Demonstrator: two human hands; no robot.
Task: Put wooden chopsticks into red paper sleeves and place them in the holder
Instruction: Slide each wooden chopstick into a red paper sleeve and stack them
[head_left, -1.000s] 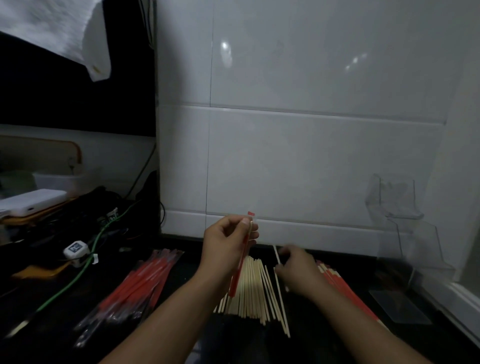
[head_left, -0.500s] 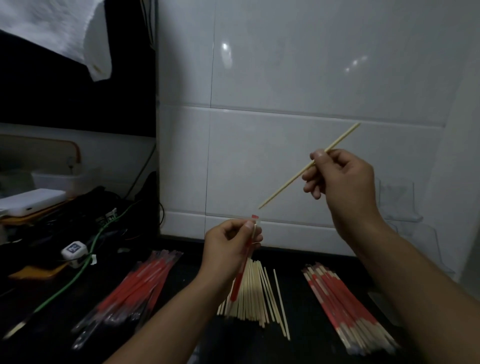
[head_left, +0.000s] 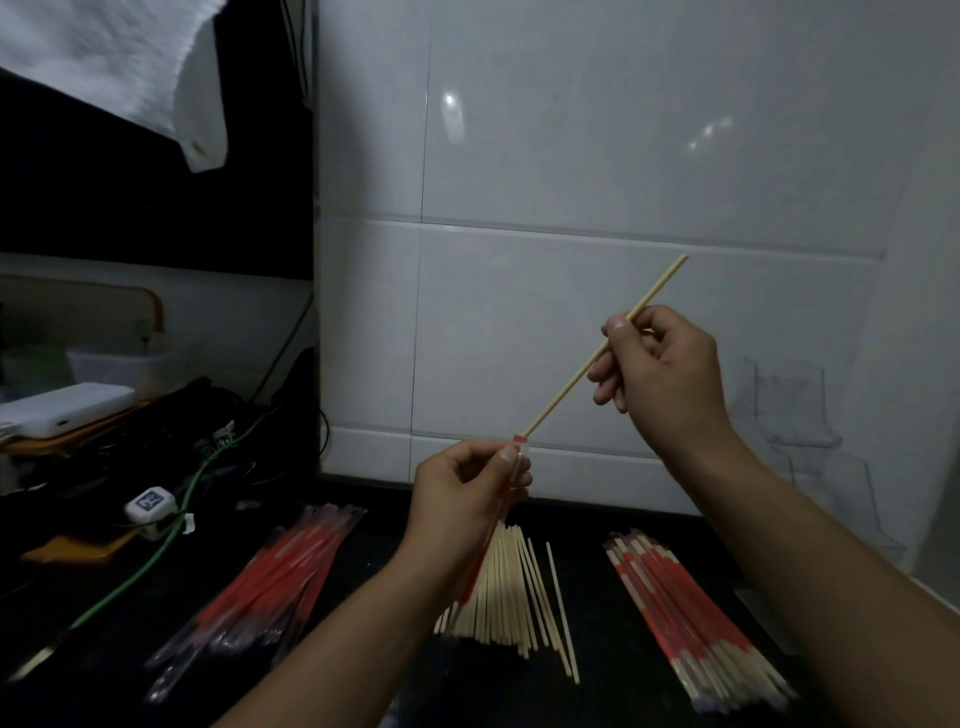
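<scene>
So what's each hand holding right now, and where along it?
Right hand pinches a bare chopstick above mid-length; left hand pinches a red sleeve near its open top.

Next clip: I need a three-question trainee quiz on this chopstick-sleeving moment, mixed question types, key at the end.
1. True or false: the chopstick held by the right hand is already fully inside the red sleeve.
2. Multiple choice: where does the pile of bare chopsticks lie? A) left of the empty sleeves B) between the empty sleeves and the sleeved chopsticks C) inside the clear holder
3. Fill in: the left hand pinches the sleeve near its ____ end.

Key: 1 false, only its tip is at the sleeve's mouth; 2 B; 3 top (open).
</scene>
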